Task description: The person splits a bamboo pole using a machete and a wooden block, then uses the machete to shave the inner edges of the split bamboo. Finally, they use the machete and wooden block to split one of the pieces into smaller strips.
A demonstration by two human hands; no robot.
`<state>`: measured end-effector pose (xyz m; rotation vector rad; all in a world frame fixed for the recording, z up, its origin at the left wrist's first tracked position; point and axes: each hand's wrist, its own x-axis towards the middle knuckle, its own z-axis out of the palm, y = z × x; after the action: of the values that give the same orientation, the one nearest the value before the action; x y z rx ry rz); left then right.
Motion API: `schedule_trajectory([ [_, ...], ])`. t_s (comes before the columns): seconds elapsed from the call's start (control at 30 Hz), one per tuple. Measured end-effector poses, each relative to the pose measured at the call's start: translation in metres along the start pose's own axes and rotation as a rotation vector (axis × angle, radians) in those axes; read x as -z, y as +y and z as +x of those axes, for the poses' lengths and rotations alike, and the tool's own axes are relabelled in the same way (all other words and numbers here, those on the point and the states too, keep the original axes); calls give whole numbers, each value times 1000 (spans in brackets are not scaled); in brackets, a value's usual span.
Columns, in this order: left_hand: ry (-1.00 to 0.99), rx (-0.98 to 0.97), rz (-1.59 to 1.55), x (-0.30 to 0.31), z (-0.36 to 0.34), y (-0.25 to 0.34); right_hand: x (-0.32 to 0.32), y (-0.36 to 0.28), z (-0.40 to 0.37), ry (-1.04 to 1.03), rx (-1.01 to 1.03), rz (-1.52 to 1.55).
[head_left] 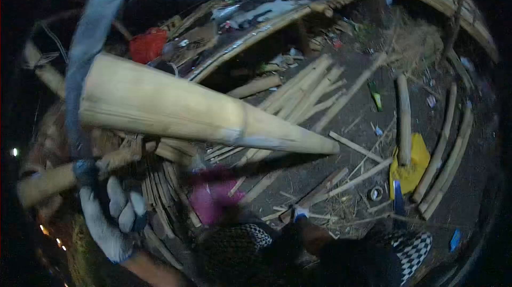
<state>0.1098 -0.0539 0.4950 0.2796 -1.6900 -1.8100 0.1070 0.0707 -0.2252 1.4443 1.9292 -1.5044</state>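
Our white-gloved left hand [120, 220] grips a long grey blade [93, 47] at the wide end of a thick, pale bamboo pole [181, 103], whose long axis points right, slightly downward, above dark ground [362, 132], though our right hand's hold we cannot tell.

A pale yellow bamboo pole [181, 103] slants from the upper left down to the middle of the frame, with one bumpy ring. A long, gray, curvy knife [84, 52] points up by its left end.
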Motion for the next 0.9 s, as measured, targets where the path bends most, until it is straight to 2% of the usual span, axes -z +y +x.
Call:
schedule_trajectory([
  [0.03,-14,-56,15,-9,3,-6,5,21,19,-32,256,-273],
  [0.1,-321,23,-80,-7,6,-2,32,33,37,-77,756,-821],
  [0.13,-430,-27,-32,-7,13,-5,50,25,24,-57,774,-848],
  [0.17,-546,-78,17,-6,18,-4,68,21,-10,-106,469,51],
  [0.2,-590,6,28,-10,14,3,93,17,-31,-146,114,933],
  [0.23,-521,-79,84,-21,1,9,121,14,-37,-128,140,919],
  [0.3,-666,18,80,-26,3,23,169,20,-44,-172,48,1073],
  [0.33,-667,30,55,-27,2,26,194,32,-17,-477,-53,1088],
  [0.37,-722,-10,52,-28,2,26,231,24,-34,-437,-38,1042],
  [0.43,-784,-40,30,-29,1,25,320,-36,-119,-415,39,1040],
  [0.47,-829,-61,53,-31,-1,25,349,-44,-128,-404,116,1087],
  [0.5,-876,-87,76,-33,-3,25,380,-59,-138,-234,279,899],
  [0.53,-885,-83,57,-36,-5,25,409,-72,-154,-165,513,872],
  [0.57,-894,-209,115,-38,-7,25,444,-101,-210,44,553,715],
  [0.6,-900,-337,175,-40,-9,28,495,-100,-179,7,613,325],
  [0.63,-910,-336,161,-43,-10,32,513,-140,-272,142,881,478],
  [0.67,-948,-321,176,-45,-13,37,545,-168,-331,391,1140,150],
  [0.7,-988,-302,192,-46,-16,41,570,-194,-380,411,1198,106],
  [0.73,-1039,-224,164,-47,-17,44,594,-206,-391,742,1356,-71],
  [0.77,-1058,-216,158,-51,-18,44,609,-224,-443,480,1394,105],
  [0.8,-1057,-365,172,-58,-17,40,638,-241,-455,763,1519,-135],
  [0.83,-1048,-517,183,-64,-17,40,646,-254,-481,698,1614,-3],
  [0.87,-1068,-283,145,-70,-21,47,643,-267,-510,545,1691,137],
  [0.9,-1077,-283,135,-71,-28,51,658,-276,-509,639,1885,101],
])
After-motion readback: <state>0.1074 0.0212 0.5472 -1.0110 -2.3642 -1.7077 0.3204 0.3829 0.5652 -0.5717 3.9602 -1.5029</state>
